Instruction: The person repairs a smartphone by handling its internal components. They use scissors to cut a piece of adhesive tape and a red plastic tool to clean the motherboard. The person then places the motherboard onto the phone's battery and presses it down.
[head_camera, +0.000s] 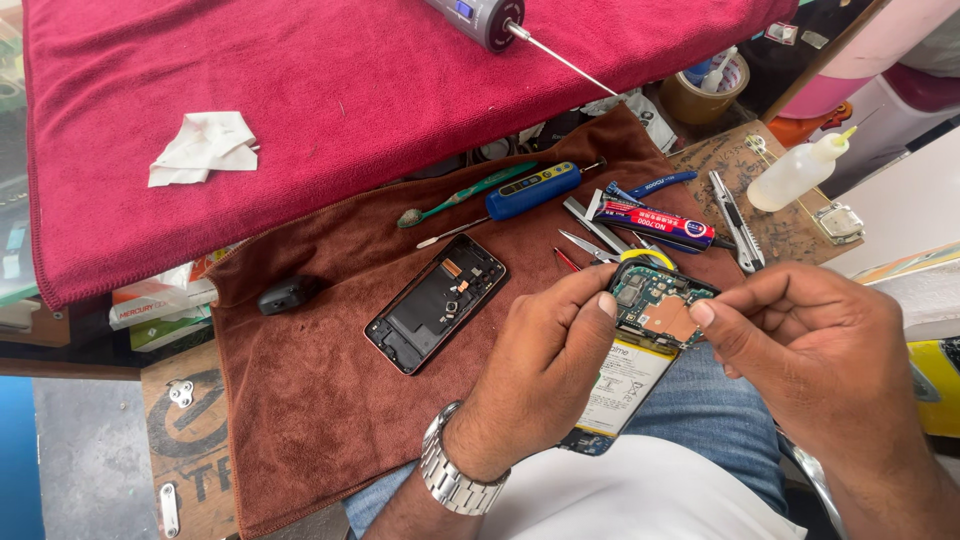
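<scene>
Over the person's lap, just off the near edge of the brown towel (300, 400), both hands are closed on an opened smartphone (640, 350). Its back is off, so the green circuit board at the top and the pale battery below are bare. The left hand (545, 375), with a metal watch (455, 475) at the wrist, wraps around the phone's left side, thumb pressed by the board's edge, seemingly to steady it. The right hand (810, 350) pinches the board's upper right corner with its fingertips, a grip that suits fine work on a small part. The phone sits tilted, top end away from the body.

On the towel lies a separate phone frame (435, 303), face down, with a small black block (285, 295) to its left. Tools sit within reach beyond the hands: a blue-handled screwdriver (535, 190), a green toothbrush (465, 195), tweezers (590, 228) and a red glue tube (655, 222). A squeeze bottle (795, 172) stands farther right.
</scene>
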